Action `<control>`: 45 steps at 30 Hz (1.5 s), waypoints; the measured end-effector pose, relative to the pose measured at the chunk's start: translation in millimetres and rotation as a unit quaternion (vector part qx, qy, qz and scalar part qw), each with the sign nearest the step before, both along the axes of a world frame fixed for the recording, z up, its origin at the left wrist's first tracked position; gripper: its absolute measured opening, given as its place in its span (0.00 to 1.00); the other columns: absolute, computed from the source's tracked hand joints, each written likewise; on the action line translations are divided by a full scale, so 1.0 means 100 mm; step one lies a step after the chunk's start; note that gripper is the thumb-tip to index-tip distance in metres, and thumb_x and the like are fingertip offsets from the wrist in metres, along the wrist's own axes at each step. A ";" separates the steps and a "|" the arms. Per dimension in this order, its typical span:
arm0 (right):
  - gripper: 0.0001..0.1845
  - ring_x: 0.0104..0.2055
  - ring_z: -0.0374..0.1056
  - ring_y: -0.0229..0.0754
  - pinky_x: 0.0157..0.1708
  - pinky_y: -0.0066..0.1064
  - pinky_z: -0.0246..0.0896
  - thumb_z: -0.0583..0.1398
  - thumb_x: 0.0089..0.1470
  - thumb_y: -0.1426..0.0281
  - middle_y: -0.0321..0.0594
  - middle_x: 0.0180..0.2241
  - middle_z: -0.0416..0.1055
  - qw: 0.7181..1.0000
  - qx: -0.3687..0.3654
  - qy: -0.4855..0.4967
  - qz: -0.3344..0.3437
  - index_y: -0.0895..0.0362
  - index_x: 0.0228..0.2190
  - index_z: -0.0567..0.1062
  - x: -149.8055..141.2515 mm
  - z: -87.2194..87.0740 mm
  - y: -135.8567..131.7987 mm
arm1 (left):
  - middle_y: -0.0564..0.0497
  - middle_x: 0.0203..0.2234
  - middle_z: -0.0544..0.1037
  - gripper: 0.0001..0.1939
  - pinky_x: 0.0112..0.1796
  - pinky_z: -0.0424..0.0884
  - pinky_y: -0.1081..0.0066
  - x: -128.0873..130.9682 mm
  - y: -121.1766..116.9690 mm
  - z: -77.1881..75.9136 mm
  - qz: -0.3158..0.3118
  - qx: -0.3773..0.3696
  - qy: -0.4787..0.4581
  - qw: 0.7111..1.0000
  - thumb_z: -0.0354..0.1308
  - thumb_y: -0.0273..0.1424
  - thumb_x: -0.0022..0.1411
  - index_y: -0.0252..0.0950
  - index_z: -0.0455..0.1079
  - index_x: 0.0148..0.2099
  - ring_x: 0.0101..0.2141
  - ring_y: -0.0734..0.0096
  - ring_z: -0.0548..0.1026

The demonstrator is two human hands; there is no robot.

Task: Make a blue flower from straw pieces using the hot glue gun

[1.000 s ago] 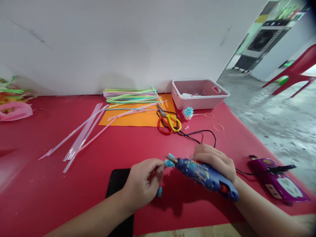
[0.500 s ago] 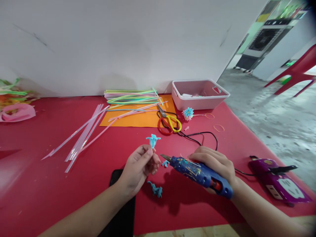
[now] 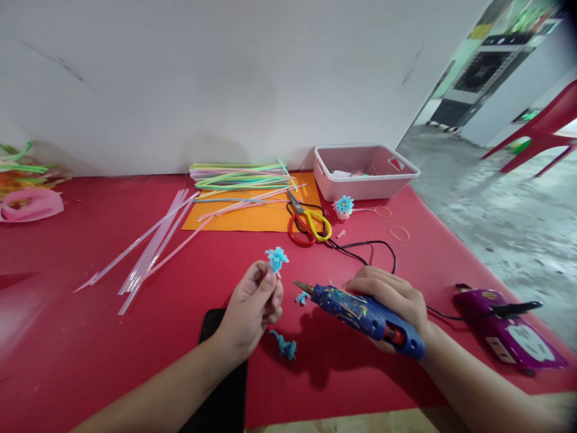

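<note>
Pinched upright between the fingertips of my left hand (image 3: pixel 255 307) is a small blue flower (image 3: pixel 276 259), its petals spreading at the top. My right hand (image 3: pixel 392 300) grips a blue glue gun (image 3: pixel 360 313), whose surface is spotted with residue. The metal nozzle points left, a short gap away from the flower and my left fingers. Two loose blue pieces lie on the red tabletop between my hands: a small blue piece (image 3: pixel 302 297) under the nozzle and a longer blue piece (image 3: pixel 285 346) nearer me. A black phone-like slab (image 3: pixel 220 391) is partly hidden beneath my left forearm.
Scissors (image 3: pixel 309 222) and pastel straw-like strips (image 3: pixel 243 177) rest on an orange sheet (image 3: pixel 252 222). Behind stand a pink basket (image 3: pixel 360 187) and a finished-looking blue-and-pink flower (image 3: pixel 344 207). A black cord (image 3: pixel 378 240) runs right, near a purple power strip (image 3: pixel 509 331).
My left hand has drawn the blue flower away from the nozzle, up and left, and turned it so its petals face more toward me. The glue gun has shifted slightly left.
</note>
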State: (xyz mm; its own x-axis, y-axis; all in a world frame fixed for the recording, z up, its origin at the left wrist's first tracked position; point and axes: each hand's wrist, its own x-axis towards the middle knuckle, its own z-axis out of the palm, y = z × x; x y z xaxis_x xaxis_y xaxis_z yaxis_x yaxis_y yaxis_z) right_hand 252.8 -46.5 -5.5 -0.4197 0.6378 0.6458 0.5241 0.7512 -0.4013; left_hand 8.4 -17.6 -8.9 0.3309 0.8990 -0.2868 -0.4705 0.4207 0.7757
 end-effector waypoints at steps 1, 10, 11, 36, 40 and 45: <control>0.23 0.27 0.70 0.42 0.27 0.33 0.66 0.50 0.66 0.53 0.43 0.27 0.72 1.000 -0.001 0.003 0.002 0.58 0.41 0.74 0.00 0.01 0.00 | 0.63 0.17 0.65 0.22 0.18 0.52 0.82 0.00 -0.01 -0.01 0.004 0.016 -0.001 1.000 0.71 0.44 0.53 0.40 0.62 0.35 0.17 0.83 0.54; 0.10 0.31 0.73 0.44 0.31 0.35 0.71 0.55 0.65 0.69 0.43 0.28 0.74 0.999 0.037 0.016 0.023 0.58 0.43 0.74 0.03 0.06 -0.02 | 0.54 0.24 0.75 0.13 0.33 0.68 0.73 -0.06 -0.09 -0.11 0.047 0.228 0.066 0.970 0.68 0.42 0.59 0.40 0.71 0.31 0.27 0.75 0.72; 0.08 0.31 0.73 0.44 0.32 0.35 0.71 0.56 0.65 0.71 0.43 0.28 0.73 0.999 0.043 0.016 0.024 0.59 0.43 0.74 0.03 0.06 -0.02 | 0.54 0.25 0.75 0.13 0.32 0.68 0.73 -0.07 -0.10 -0.10 0.047 0.246 0.065 0.966 0.68 0.42 0.59 0.40 0.72 0.31 0.27 0.75 0.72; 0.15 0.29 0.72 0.44 0.28 0.33 0.67 0.53 0.61 0.64 0.43 0.29 0.72 1.000 0.006 -0.005 -0.025 0.57 0.46 0.71 0.02 -0.05 -0.03 | 0.63 0.13 0.67 0.18 0.17 0.54 0.82 -0.01 -0.02 -0.02 0.037 0.073 0.026 0.996 0.66 0.42 0.60 0.39 0.60 0.37 0.14 0.83 0.56; 0.14 0.28 0.69 0.42 0.27 0.32 0.66 0.56 0.56 0.67 0.44 0.29 0.72 1.000 0.010 -0.009 -0.020 0.58 0.44 0.70 -0.03 -0.08 -0.02 | 0.62 0.15 0.70 0.19 0.16 0.52 0.82 0.00 -0.04 -0.03 0.014 0.083 0.061 0.995 0.64 0.43 0.60 0.40 0.58 0.36 0.13 0.83 0.58; 0.13 0.27 0.67 0.41 0.26 0.32 0.65 0.56 0.54 0.69 0.43 0.28 0.71 1.000 0.011 -0.021 -0.021 0.57 0.43 0.69 -0.06 -0.13 0.00 | 0.62 0.14 0.70 0.18 0.14 0.51 0.83 0.00 -0.07 0.01 -0.017 0.117 0.113 0.987 0.61 0.44 0.63 0.40 0.57 0.35 0.12 0.84 0.57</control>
State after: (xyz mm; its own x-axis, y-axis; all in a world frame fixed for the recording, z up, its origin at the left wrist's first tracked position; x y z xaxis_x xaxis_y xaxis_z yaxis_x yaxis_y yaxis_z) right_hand 247.2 -46.5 -18.7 -0.4194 0.6408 0.6430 0.5711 0.7368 -0.3619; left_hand 8.2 -24.7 -7.6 0.3127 0.9391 -0.1424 -0.2630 0.2296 0.9371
